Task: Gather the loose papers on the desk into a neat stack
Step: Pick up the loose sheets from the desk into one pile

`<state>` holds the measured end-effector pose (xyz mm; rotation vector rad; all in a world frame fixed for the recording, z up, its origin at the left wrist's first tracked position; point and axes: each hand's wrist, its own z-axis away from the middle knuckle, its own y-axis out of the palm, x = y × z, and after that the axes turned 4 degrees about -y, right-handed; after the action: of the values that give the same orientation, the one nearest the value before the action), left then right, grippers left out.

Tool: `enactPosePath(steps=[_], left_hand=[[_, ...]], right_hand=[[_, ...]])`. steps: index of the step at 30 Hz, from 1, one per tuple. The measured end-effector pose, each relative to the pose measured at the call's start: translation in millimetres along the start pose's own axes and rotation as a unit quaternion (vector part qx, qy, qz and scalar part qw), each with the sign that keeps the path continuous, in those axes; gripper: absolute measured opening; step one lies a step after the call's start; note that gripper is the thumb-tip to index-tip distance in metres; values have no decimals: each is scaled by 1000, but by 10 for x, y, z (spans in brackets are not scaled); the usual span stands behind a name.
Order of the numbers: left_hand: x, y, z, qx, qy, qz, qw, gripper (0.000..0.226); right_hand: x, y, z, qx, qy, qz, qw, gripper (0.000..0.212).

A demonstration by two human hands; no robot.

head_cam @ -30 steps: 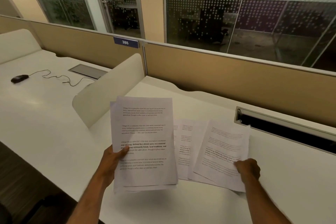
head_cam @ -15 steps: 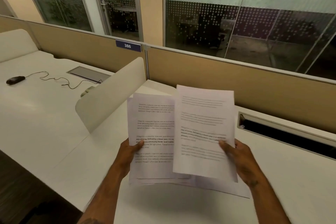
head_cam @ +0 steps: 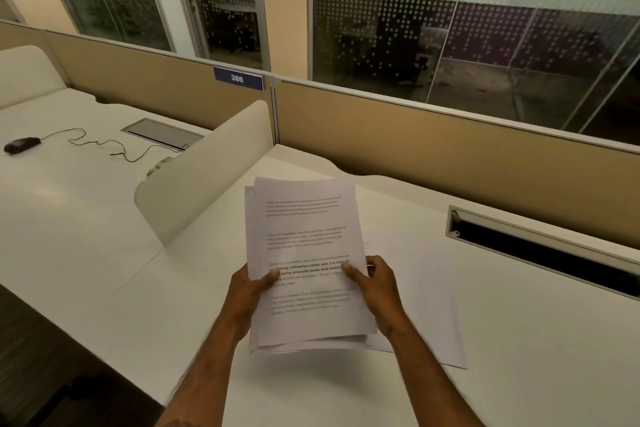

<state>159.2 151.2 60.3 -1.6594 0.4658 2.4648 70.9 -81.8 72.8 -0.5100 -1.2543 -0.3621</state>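
Observation:
A stack of white printed papers (head_cam: 304, 236) is held upright above the white desk (head_cam: 519, 340), its sheets slightly offset at the top and bottom edges. My left hand (head_cam: 251, 295) grips the stack's left edge with the thumb on the front sheet. My right hand (head_cam: 372, 288) grips the right edge the same way. A loose blank-looking sheet (head_cam: 426, 302) lies flat on the desk behind and to the right of my right hand, partly hidden by the stack and my forearm.
A curved white divider (head_cam: 204, 170) stands to the left of the papers. A tan partition wall (head_cam: 433, 149) runs along the desk's back. An open cable slot (head_cam: 540, 250) sits at the right. A black mouse (head_cam: 20, 144) with its cord lies on the neighbouring desk.
My right hand has brought its sheet over onto the left hand's papers. Both hands now hold one combined stack, where before each held a separate part side by side.

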Motion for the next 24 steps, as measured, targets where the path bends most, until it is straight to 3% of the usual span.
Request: enactPosePath(steps=[2, 4, 6, 8, 10, 14, 17, 19, 21, 24], left_hand=[[18, -43, -1, -6, -1, -2, 1000, 42], [9, -111, 7, -12, 2, 3, 1000, 46], [-1, -187, 18, -14, 5, 13, 1000, 47], [-9, -239, 24, -16, 6, 15, 1000, 47], [-6, -265, 24, -20, 6, 9, 1000, 49], [-27, -279, 45, -23, 10, 11, 1000, 47], [-54, -297, 56, -25, 11, 12, 1000, 44], [-86, -314, 58, -26, 12, 16, 999, 45], [-113, -327, 61, -28, 15, 15, 999, 44], [-128, -339, 58, -27, 17, 19, 999, 31]], right_hand=[[-150, -220, -5, -84, 20, 56, 995, 38], [-457, -571, 32, -184, 100, 191, 959, 47], [-780, -882, 165, -215, 209, 332, 894, 61], [-990, -1051, 265, -209, 255, 391, 859, 68], [-1065, -1120, 287, -208, 268, 372, 864, 68], [-1066, -1231, 190, -224, 288, 229, 902, 56], [-871, -1298, 195, -275, 227, 147, 923, 44], [-590, -1311, 220, -332, 130, 144, 923, 33], [-263, -1313, 254, -387, 12, 176, 905, 24], [91, -1308, 329, -420, -198, 260, 847, 23]])
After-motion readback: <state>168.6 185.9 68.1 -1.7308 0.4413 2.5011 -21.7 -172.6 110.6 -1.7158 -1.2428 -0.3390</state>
